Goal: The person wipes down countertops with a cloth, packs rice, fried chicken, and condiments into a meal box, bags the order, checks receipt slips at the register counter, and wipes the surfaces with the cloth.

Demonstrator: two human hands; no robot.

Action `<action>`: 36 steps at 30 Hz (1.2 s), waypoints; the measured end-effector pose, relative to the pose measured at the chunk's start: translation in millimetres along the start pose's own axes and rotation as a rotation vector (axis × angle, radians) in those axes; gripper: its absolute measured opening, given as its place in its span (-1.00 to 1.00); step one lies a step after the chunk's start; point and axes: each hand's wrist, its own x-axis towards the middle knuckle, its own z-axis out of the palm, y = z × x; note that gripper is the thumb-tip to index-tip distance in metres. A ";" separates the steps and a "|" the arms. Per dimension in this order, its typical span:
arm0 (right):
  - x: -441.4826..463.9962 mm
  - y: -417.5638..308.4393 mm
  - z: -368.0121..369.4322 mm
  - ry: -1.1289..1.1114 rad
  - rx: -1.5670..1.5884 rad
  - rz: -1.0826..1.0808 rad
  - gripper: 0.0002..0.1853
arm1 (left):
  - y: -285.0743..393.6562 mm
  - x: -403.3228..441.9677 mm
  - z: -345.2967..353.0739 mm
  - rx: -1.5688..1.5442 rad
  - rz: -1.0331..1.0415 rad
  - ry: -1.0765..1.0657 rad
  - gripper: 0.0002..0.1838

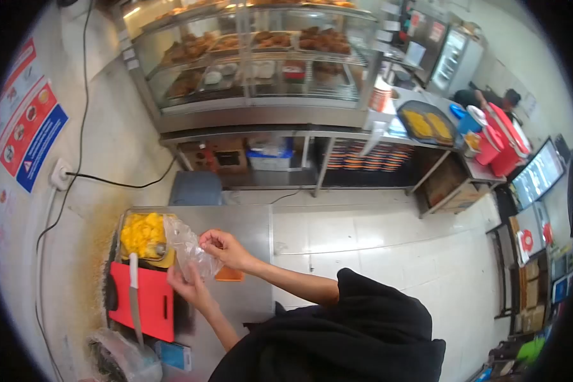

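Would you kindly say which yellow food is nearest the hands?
The yellow food beside the handheld plastic bag; the other batches lie across the room.

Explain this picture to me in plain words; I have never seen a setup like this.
There is no machine here: a person works with two bare hands. The only picture comes from a camera worn on the person's head, looking forward and down, and the view is round and bent at the edges.

On the metal table lie yellow food and a red cutting board, with a white-handled knife across it.

Between the hands is a clear plastic bag. The right hand seems to pinch its edge; the left hand is at its lower end, its grip unclear. Beyond stands a glass display case of food.
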 end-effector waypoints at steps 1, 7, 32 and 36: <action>-17.6 6.2 -17.4 -0.004 0.023 -0.010 -0.87 | -23.9 -7.4 0.2 -0.040 -0.078 -0.143 -0.86; -110.3 -74.8 -129.4 0.163 -0.795 -0.163 -0.88 | -25.2 -110.9 64.0 0.087 0.155 -0.313 -0.82; -107.1 20.4 -503.7 1.309 -0.871 -0.112 -0.74 | -110.1 -300.4 429.4 0.146 0.326 -1.308 -0.91; -80.8 34.4 -557.6 1.048 0.310 0.117 -0.76 | -131.8 -294.3 477.9 0.405 0.258 -1.344 -0.89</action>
